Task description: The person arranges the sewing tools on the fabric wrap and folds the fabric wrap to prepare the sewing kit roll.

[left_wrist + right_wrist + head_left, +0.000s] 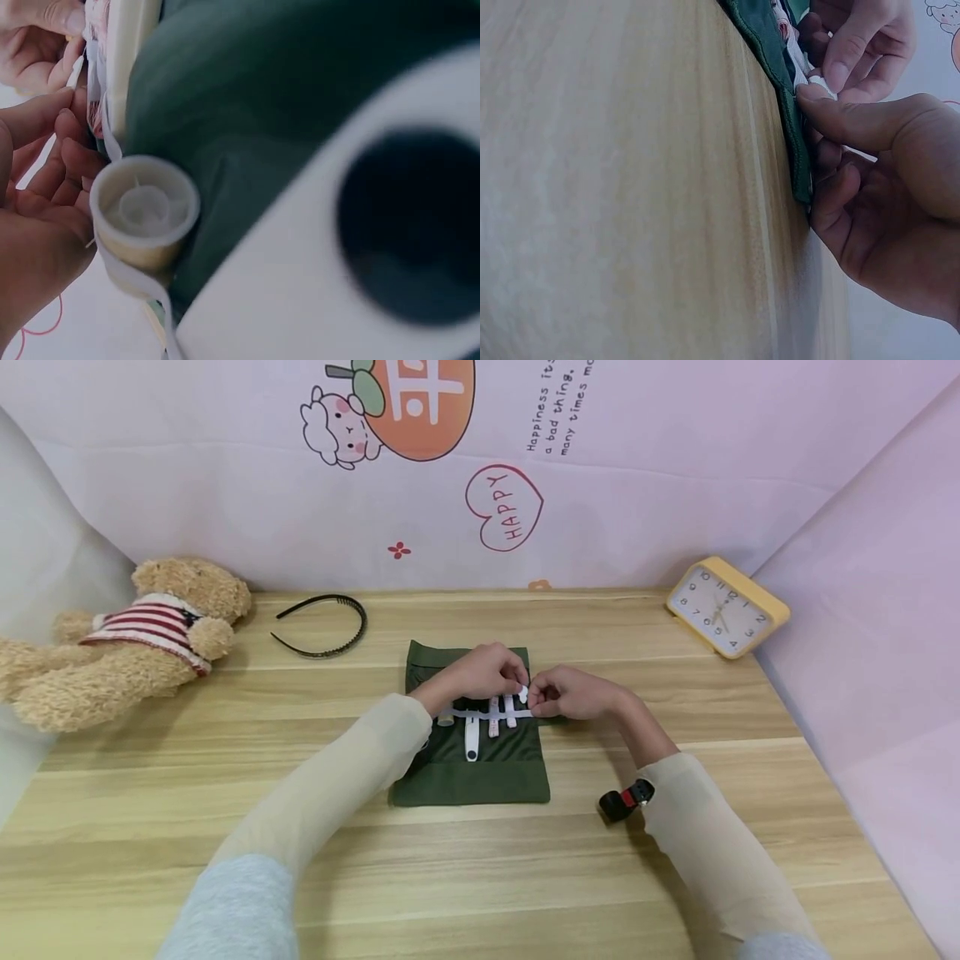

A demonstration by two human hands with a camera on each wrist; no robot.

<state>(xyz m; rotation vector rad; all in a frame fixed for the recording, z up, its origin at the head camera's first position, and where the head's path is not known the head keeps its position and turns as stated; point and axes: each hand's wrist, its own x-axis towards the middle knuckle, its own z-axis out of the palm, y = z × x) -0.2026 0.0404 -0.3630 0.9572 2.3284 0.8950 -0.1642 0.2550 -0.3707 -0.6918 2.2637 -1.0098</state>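
Observation:
A dark green fabric pouch [472, 783] lies unfolded on the table, with a white elastic strap [483, 716] across its middle. Under the strap sit a clear spool-like cylinder [146, 206], a long white piece with a dark round spot [472, 739] and narrow pale strips [493, 718]. Over the pouch's upper right part, my left hand [483, 672] pinches a small white piece [822, 86] by the strap's right end. From the right, my right hand [573, 693] pinches the strap's edge there, thumb close to the white piece. Fingers partly hide both contacts.
A teddy bear [142, 647] in a striped shirt lies at the left. Behind the pouch, to its left, is a black headband [358, 622]. A yellow clock [727, 607] stands at the back right, near the side wall. A printed curtain [637, 510] closes the back.

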